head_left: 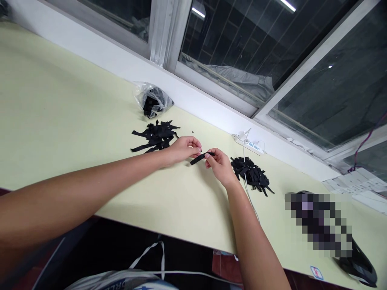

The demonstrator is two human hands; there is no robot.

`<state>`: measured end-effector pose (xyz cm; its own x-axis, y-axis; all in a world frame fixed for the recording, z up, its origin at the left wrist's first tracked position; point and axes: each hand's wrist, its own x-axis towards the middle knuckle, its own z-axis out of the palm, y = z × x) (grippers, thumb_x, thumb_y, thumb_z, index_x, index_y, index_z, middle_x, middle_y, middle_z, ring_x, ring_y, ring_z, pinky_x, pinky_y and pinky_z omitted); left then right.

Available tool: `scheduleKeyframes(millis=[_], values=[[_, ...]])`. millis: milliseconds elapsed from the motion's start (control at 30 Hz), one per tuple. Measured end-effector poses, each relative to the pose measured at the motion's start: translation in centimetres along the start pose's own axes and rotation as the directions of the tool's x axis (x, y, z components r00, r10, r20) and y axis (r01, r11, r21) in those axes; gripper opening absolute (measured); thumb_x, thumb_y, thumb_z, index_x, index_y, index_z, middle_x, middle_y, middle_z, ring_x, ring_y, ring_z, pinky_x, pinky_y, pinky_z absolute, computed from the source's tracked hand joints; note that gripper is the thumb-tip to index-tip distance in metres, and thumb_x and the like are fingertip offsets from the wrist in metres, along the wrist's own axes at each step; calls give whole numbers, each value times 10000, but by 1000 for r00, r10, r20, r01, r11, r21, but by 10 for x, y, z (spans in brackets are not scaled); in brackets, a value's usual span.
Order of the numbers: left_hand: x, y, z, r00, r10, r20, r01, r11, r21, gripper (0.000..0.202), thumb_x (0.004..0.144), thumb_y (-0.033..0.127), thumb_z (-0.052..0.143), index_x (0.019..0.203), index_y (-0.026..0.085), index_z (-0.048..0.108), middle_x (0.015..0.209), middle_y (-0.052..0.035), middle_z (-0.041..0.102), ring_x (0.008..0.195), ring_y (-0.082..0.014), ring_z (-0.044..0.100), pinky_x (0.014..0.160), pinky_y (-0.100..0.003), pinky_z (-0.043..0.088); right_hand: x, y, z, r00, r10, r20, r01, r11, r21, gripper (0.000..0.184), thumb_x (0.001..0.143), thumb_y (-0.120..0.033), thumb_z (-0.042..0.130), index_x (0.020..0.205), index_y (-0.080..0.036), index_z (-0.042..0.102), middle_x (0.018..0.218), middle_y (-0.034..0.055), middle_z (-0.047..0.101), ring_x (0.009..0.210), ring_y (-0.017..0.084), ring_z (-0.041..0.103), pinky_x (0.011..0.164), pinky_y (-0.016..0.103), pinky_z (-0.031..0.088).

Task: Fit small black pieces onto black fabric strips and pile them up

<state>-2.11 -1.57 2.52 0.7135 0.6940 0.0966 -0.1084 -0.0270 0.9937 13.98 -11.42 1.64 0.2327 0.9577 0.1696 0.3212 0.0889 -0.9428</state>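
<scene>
While right fingers [212, 161] pinch a flat black fabric strip [197, 159], left fingers [193, 141] bunch beside it, grip unclear.

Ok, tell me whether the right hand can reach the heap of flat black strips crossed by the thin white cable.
Probably yes: the heap lies close beside the right hand. The thin white cable crosses it but leaves most exposed, though the hand holds one flat black strip.

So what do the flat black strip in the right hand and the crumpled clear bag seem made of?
Flat black strip: possibly fabric; matte, little shine, weave unclear. Crumpled clear bag: likely plastic film; glossy, see-through, with bright creases.
</scene>
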Motion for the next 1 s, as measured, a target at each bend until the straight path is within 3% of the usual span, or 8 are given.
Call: scheduleKeyframes(millis=[233,500,1000], values=[[2,-3,-2,999,50,-13,-49,998,32,115,767,189,700,845,151,625,749,-19,650,693,-121,611,659,-269,481,0,-1,2,1000,-1,3,1,1000,18,342,778,-496,680,914,-204,563,738,-11,609,606,119,557,584,278,486],[4,-6,0,992,113,-61,-109,992,57,169,719,231,755,822,144,654,780,-30,680,731,-127,629,708,-280,492,-2,-6,3,996,-88,-5,88,996,6,302,822,-476,656,923,-209,558,721,-26,580,600,113,538,588,274,474],[1,-2,2,991,72,-109,-72,997,4,244,670,284,793,816,137,664,777,-43,699,731,-147,643,694,-278,476,-3,-7,9,977,-205,-56,199,975,-103,223,865,-415,617,919,-203,577,805,7,616,644,118,531,605,259,443]])
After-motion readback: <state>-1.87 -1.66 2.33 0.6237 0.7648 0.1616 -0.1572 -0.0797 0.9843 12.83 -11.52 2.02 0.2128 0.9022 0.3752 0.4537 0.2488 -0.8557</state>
